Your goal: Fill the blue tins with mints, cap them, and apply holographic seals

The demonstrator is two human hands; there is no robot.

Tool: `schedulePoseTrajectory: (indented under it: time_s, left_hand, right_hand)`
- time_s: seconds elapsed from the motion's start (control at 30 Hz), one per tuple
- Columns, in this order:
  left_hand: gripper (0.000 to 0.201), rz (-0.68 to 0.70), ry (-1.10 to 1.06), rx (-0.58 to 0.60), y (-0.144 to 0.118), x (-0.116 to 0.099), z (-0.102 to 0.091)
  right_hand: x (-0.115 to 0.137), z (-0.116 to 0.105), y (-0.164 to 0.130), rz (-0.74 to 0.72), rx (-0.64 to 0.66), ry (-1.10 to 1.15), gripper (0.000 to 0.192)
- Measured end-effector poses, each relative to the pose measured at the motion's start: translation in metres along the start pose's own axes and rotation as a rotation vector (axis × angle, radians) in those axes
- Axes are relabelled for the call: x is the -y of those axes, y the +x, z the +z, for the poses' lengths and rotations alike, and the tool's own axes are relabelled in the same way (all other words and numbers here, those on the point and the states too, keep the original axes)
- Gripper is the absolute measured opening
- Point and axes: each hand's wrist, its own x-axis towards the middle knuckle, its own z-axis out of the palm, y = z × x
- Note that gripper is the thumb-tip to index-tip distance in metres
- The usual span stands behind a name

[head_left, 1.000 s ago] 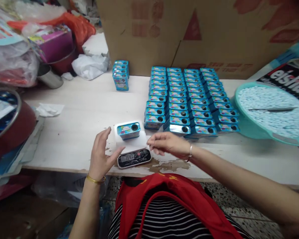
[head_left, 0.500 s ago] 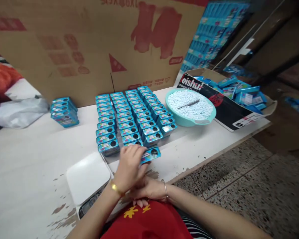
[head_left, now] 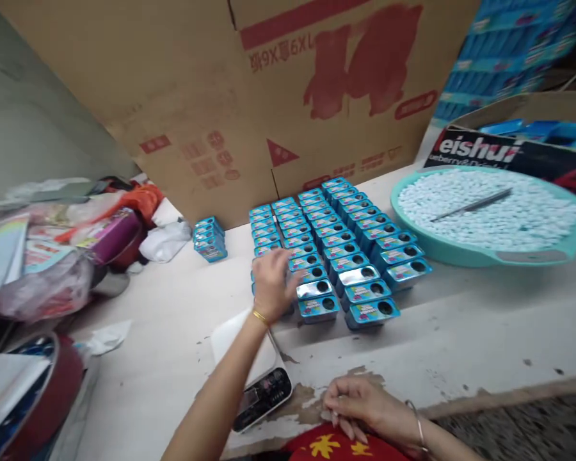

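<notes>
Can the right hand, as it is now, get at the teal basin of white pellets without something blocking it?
Probably yes. The right hand rests at the table's near edge, and bare tabletop lies between it and the teal basin. The blue tins sit left of that path.

A thin gold bangle (head_left: 260,316) is worn on the left wrist, and a slim silver bangle (head_left: 418,428) on the right. Both forearms are left bare. At the lower edge, a red garment (head_left: 338,447) printed with yellow shapes is seen.
</notes>
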Motion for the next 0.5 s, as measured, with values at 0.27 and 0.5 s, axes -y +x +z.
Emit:
schedulePoseTrajectory:
  time_s: [0.27, 0.5]
  left_hand:
    - [0.031, -0.5, 0.456, 0.245, 0.033, 0.206, -0.027]
    - [0.021, -0.161, 0.626, 0.41, 0.019, 0.193, -0.051]
  right_hand:
    - [0.0, 0.0, 0.014, 0.015, -0.042, 0.075, 0.05]
    - [0.01, -0.002, 0.012, -0.006, -0.147, 0.208, 0.05]
